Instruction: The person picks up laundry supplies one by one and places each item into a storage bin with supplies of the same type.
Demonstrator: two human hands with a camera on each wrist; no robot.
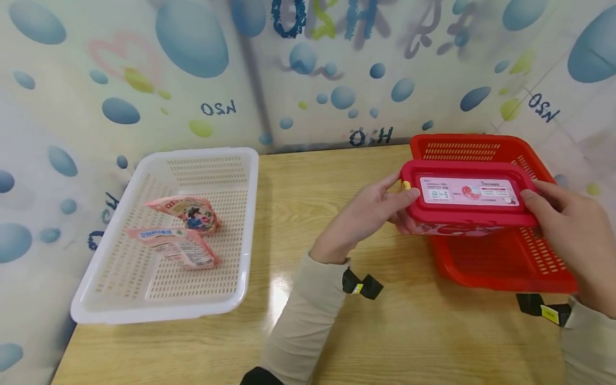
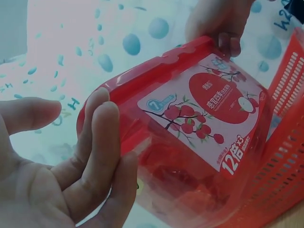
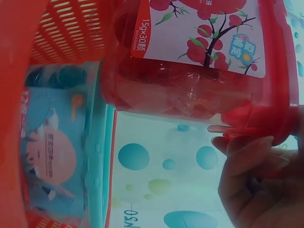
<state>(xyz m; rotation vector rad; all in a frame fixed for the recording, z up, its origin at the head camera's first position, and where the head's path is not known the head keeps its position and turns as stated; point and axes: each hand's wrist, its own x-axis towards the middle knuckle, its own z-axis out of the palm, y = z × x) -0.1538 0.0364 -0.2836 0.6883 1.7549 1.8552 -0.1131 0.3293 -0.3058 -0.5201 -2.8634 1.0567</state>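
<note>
A clear laundry pod box with a red lid is held up over the red basket. My left hand holds its left end, the thumb over the lid's edge. At the opposite end, my right hand grips it with the thumb on top and fingers below. Red contents show through the box's wall in the left wrist view, beside a label with red fruit. The right wrist view shows the right fingers curled under the lid's rim.
A second box with a teal lid lies in the red basket, seen in the right wrist view. On the left stands a white basket containing two pink printed packets. Both baskets stand on a wooden table against a patterned wall covering.
</note>
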